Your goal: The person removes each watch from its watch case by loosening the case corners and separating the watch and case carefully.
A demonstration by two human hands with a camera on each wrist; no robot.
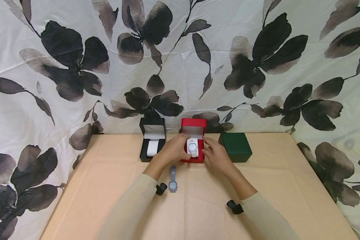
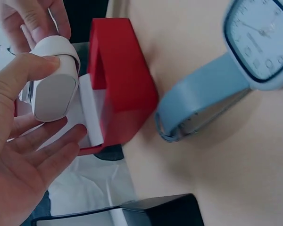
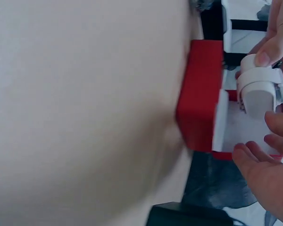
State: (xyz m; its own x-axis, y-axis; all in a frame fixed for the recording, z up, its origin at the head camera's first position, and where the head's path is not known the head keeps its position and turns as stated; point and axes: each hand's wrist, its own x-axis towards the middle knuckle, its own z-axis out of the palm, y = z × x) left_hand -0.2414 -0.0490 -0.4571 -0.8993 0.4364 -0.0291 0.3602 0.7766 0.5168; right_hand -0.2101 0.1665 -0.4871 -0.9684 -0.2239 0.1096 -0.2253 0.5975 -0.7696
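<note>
A white wristwatch (image 1: 192, 146) is wrapped round a white watch cushion (image 2: 55, 89), over the open red watch box (image 1: 193, 122). My left hand (image 1: 176, 147) pinches one end of the cushion, its thumb on top and fingers underneath. Beside the other end is my right hand (image 1: 217, 154), fingers loosely spread and the fingertips (image 3: 273, 120) close to the cushion; whether they touch it I cannot tell. A blue-grey wristwatch (image 1: 173, 181) lies on the table below the red box, near my left wrist.
An open black watch box (image 1: 145, 151) with a white cushion (image 1: 152, 148) stands left of the red one. To the right is a closed green box (image 1: 236, 147). Floral cloth (image 1: 192, 66) hangs behind the tan table (image 1: 198, 213).
</note>
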